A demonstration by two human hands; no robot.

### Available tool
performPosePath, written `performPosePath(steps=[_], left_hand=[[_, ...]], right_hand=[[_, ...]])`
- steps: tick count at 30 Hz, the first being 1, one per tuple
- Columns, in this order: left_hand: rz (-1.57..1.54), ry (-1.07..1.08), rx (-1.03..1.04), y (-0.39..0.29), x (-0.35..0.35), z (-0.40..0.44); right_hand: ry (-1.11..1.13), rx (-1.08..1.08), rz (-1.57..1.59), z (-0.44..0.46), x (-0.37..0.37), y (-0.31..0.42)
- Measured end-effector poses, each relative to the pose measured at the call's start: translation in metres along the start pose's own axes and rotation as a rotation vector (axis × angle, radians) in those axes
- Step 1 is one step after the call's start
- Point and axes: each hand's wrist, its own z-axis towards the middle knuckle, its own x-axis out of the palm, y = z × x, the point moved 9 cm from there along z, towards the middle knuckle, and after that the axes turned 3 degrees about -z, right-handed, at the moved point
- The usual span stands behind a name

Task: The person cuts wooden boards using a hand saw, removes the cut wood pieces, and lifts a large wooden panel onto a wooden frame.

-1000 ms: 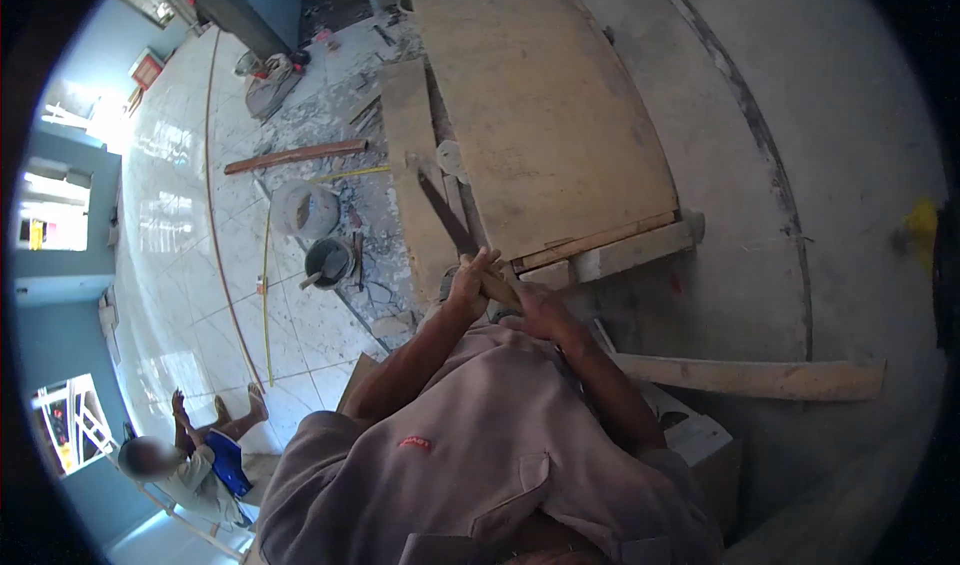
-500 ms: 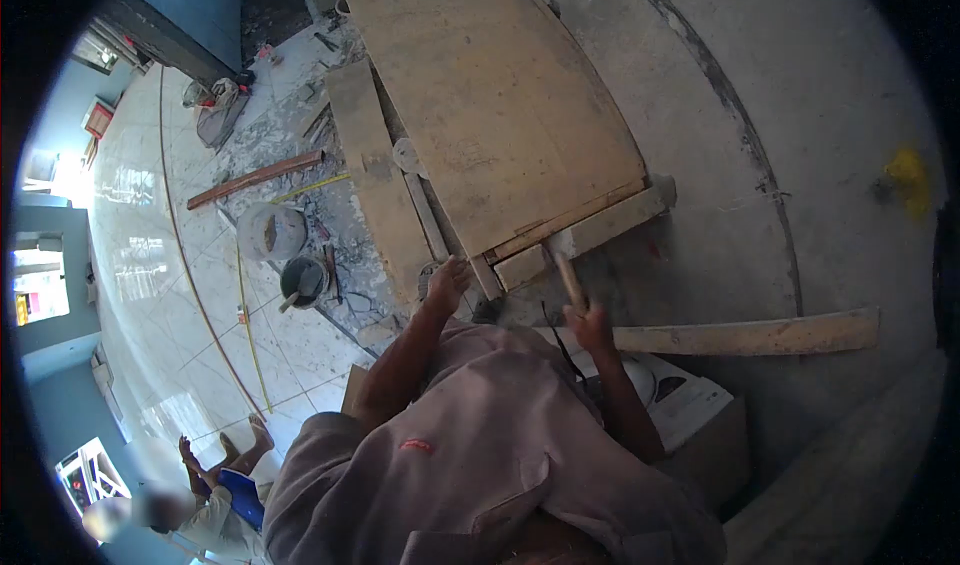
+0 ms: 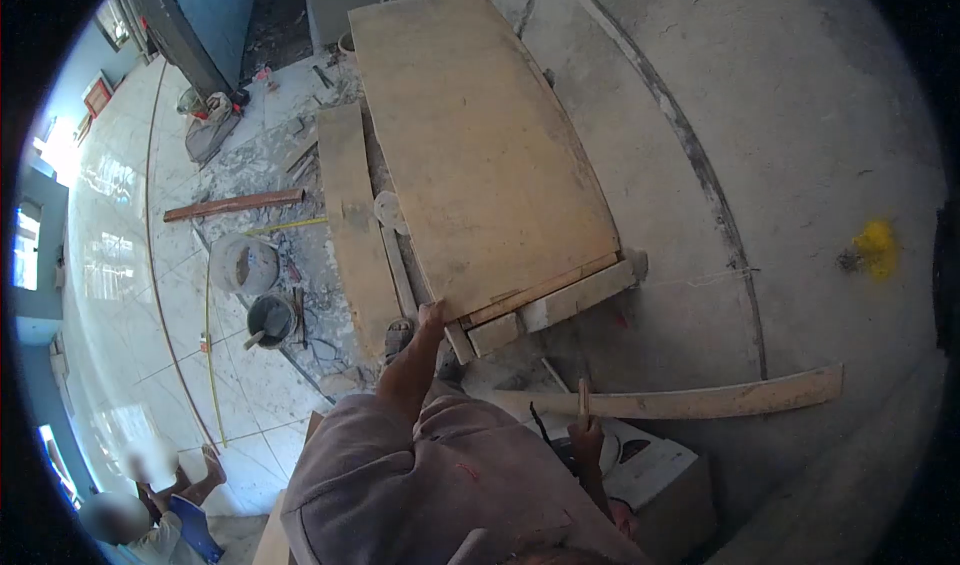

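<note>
My left hand [image 3: 432, 315] is at the near left corner of a large wooden board [image 3: 490, 155], touching its edge; its small, foreshortened fingers are hard to make out. Lower and to the right, my right hand [image 3: 586, 433] is closed around a wooden-handled tool [image 3: 584, 397], which points up and away from me. The tool's blade shows only edge-on, in front of a long curved plank [image 3: 720, 401]. Pale wooden blocks [image 3: 580, 297] lie along the board's near end.
A narrower board [image 3: 350, 215] lies left of the large one. Farther left are a round tub [image 3: 243, 264], a dark bucket [image 3: 271, 318] and a reddish wood strip [image 3: 234, 205]. A white box [image 3: 650, 470] stands at lower right. Another person [image 3: 150, 525] sits at lower left.
Both hands were together at the bladed tool; they have separated. My right hand has moved down and right with it, while my left hand has come to the board's corner. The view has shifted.
</note>
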Motion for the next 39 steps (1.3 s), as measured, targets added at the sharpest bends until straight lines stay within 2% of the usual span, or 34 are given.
performPosePath(steps=[3,5,8,11,12,14,16,17,19,21,25,27,29,31,33,34,35,36,37,38,39], left_hand=[[0.06,-0.037,-0.019,-0.01,0.006,-0.009],[0.118,-0.055,-0.025,-0.013,0.005,-0.006],[0.15,-0.045,-0.008,-0.016,0.005,0.001],[0.131,-0.028,0.028,-0.007,-0.004,0.021],[0.391,0.067,0.298,-0.013,-0.005,0.033],[0.646,0.152,0.577,-0.035,0.015,0.01],[-0.033,0.14,0.063,-0.032,0.036,-0.04],[-0.039,0.138,0.07,-0.038,0.044,-0.044],[0.049,-0.017,-0.037,-0.033,0.035,-0.044],[0.033,0.007,-0.022,-0.027,0.028,-0.031],[-0.009,0.142,0.04,-0.047,0.064,-0.079],[0.071,0.154,0.132,-0.061,0.073,-0.103],[0.182,0.165,0.256,-0.071,0.072,-0.112],[-0.164,0.392,-0.007,-0.06,0.09,-0.109],[-0.192,0.456,0.0,-0.052,0.084,-0.093],[-0.233,0.527,0.037,-0.055,0.09,-0.096],[-0.224,0.526,0.016,-0.052,0.092,-0.095],[-0.173,0.42,0.019,-0.055,0.089,-0.105],[-0.121,0.315,0.026,-0.057,0.085,-0.109],[-0.113,0.314,0.012,-0.054,0.085,-0.107],[-0.106,0.284,-0.008,-0.052,0.08,-0.101]], right_hand=[[0.002,0.059,0.132,-0.004,0.001,0.003],[-0.072,-0.14,0.127,0.004,-0.002,0.02],[0.05,0.007,0.308,-0.003,-0.022,0.057],[-0.001,-0.101,0.251,0.001,-0.031,0.072],[0.001,-0.113,0.247,0.004,-0.025,0.067],[-0.172,-0.131,0.116,0.01,-0.02,0.051],[-0.099,-0.139,0.143,0.009,-0.024,0.061],[-0.027,-0.136,0.169,0.007,-0.023,0.065],[-0.007,-0.102,0.182,0.005,-0.023,0.067],[0.01,-0.055,0.196,0.004,-0.018,0.062],[-0.043,-0.053,0.224,0.01,-0.006,0.04],[-0.021,-0.029,0.223,0.02,0.01,0.025],[-0.098,-0.018,0.318,0.026,0.02,0.007],[-0.107,0.002,0.396,0.011,0.002,0.031],[-0.123,0.032,0.466,0.007,0.0,0.024],[-0.188,-0.14,0.306,0.01,-0.002,0.032],[-0.215,-0.215,0.223,0.01,-0.001,0.03],[-0.247,-0.289,0.139,0.007,-0.004,0.036],[-0.138,-0.147,0.273,0.003,-0.013,0.047],[-0.028,-0.007,0.405,-0.002,-0.011,0.048],[-0.088,-0.04,0.385,0.0,-0.006,0.041]])
